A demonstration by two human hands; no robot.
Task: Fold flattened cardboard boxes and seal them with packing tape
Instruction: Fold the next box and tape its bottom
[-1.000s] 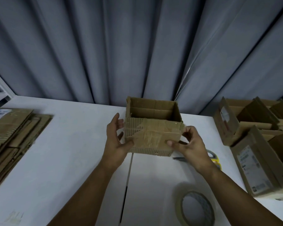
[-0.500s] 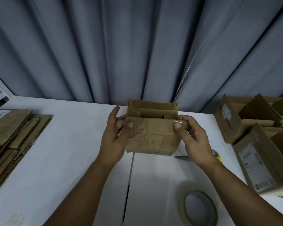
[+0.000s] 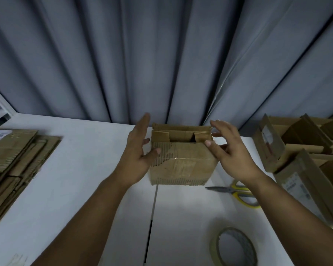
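At the far left of the white table lay a stack of flattened cardboard. Our left hand stood wide open beside the small cardboard box, fingers straight, thumb touching its near left edge. The box sat mid-table, top flaps partly folded in. Our right hand was likewise spread, thumb on the box's right top corner, gripping nothing. Nearer us lay yellow-handled scissors and a roll of packing tape; opened boxes stood far right.

No legible text; shipping labels on flattened cardboard stack and right-hand boxes too blurred
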